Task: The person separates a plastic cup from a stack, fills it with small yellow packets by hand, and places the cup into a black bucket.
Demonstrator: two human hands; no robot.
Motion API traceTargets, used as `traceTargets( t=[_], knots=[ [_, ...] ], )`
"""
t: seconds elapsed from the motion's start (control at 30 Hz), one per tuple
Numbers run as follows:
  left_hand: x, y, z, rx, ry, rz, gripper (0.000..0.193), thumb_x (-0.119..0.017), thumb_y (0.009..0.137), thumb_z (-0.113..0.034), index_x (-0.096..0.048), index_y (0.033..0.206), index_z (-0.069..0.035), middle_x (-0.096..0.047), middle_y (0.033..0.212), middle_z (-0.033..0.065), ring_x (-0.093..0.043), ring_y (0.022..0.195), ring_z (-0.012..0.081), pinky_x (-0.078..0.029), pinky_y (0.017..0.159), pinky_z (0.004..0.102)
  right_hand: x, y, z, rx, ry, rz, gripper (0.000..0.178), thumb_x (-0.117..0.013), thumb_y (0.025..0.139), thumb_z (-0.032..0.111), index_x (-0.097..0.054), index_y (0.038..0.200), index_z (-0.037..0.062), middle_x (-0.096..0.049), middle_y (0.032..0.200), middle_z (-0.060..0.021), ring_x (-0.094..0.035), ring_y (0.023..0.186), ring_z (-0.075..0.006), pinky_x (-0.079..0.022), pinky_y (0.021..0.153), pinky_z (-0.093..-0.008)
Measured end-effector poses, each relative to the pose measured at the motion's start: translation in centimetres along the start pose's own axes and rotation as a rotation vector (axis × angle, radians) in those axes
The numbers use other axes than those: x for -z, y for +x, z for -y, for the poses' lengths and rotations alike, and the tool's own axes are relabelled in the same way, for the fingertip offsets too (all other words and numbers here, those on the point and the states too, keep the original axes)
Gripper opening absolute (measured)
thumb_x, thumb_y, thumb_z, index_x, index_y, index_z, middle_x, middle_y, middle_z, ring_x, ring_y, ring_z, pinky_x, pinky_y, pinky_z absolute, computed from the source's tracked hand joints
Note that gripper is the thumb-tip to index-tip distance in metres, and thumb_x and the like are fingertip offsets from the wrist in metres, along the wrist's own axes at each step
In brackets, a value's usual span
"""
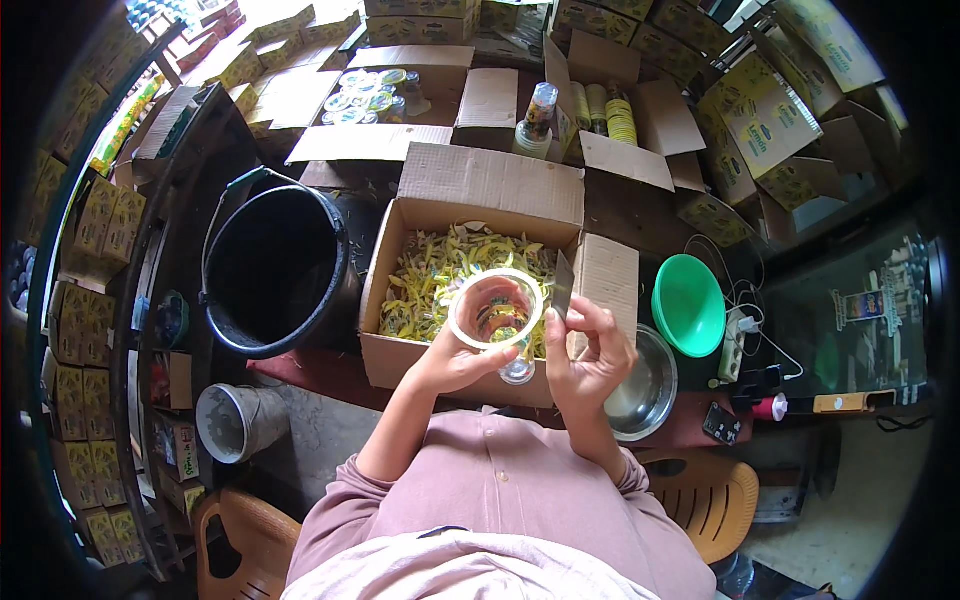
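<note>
My left hand is closed around a clear plastic cup with a pale rim and coloured print, its mouth tilted up toward me. A second clear round part shows just below the cup; I cannot tell whether it is the cup's base or another cup. My right hand pinches a thin, flat grey blade, like a knife, upright beside the cup and apart from it. Under both hands stands an open cardboard box, filled with yellow-green strips.
A black bucket stands left of the box. To the right are a green bowl, a metal bowl and a white power strip. Behind, stacked cups stand between a carton of lidded cups and a carton of cup stacks.
</note>
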State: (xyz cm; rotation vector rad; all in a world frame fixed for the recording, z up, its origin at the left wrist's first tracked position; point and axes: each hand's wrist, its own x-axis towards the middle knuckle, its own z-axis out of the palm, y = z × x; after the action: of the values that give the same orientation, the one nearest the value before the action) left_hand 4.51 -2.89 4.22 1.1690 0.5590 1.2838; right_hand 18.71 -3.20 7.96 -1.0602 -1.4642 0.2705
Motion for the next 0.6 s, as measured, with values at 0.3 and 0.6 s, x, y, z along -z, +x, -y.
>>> traceTargets(
  t=[0.3, 0.6],
  knots=[
    [0.6, -0.4, 0.9, 0.005, -0.099, -0.014, 0.064, -0.063, 0.074, -0.009, -0.029, 0.127, -0.002, -0.04, 0.12, 0.0104, -0.039, 0.115, 0.0188, -0.035, 0.096, 0.035, 0.3, -0.5, 0.6, 0.014, -0.019, 0.0, 0.022, -0.066, 0.066, -0.003, -0.062, 0.086, 0.003, -0.061, 0.068, -0.0077, -0.061, 0.058, -0.014, -0.047, 0.052, -0.0238],
    [0.0, 0.3, 1.0, 0.077, -0.334, -0.067, 0.063, -0.055, 0.075, -0.02, -0.027, 0.129, 0.0, -0.04, 0.124, 0.0177, -0.042, 0.116, 0.0269, -0.033, 0.099, 0.0395, 0.0, -0.2, 0.6, 0.066, -0.079, -0.01, 0.023, -0.066, 0.065, -0.004, -0.063, 0.087, 0.0034, -0.061, 0.067, -0.007, -0.06, 0.056, -0.0132, -0.047, 0.052, -0.0239]
  ],
)
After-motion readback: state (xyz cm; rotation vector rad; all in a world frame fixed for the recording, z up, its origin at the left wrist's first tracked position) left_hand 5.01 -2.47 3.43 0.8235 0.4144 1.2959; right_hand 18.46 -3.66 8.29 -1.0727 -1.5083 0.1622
